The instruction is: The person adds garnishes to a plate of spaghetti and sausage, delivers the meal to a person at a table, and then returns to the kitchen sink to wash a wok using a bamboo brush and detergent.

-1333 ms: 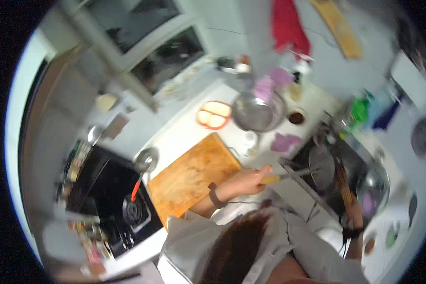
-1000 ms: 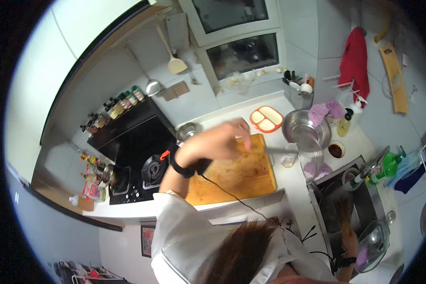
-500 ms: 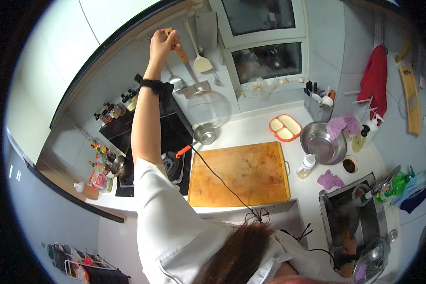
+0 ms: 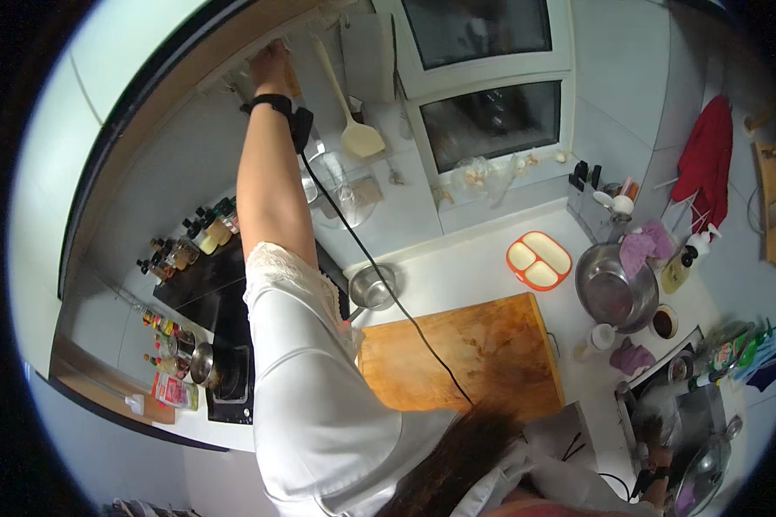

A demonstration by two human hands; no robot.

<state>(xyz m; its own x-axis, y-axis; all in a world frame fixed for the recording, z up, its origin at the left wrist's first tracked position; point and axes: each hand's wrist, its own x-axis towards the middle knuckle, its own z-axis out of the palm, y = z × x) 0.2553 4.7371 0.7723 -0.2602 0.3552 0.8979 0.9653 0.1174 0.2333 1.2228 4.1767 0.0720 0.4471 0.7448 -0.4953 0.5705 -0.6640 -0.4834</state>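
Observation:
My left arm stretches up to the utensil rail on the wall, a black band round its wrist. My left hand [image 4: 270,65] is closed at the top of a wooden-handled spatula [image 4: 292,83], its fingers partly hidden and blurred. The spatula's metal shaft runs down beside my forearm, in front of the tiles. Next to it hangs a cream spatula [image 4: 362,140]. A dark, blurred shape low over the sink [image 4: 628,424] seems to be my right hand [image 4: 658,455]; its fingers cannot be made out.
A wooden cutting board [image 4: 466,353] lies on the counter beside a small saucepan [image 4: 373,288]. Farther right are a divided plate [image 4: 539,260], a steel bowl [image 4: 616,289] and a purple cloth [image 4: 632,356]. Spice jars [image 4: 203,233] line the hob's back. A black cable [image 4: 379,271] hangs from my wrist.
My left hand has moved up and left, closer to the rail, with the spatula's handle. The view has shifted, so the board and counter things appear lower and farther right.

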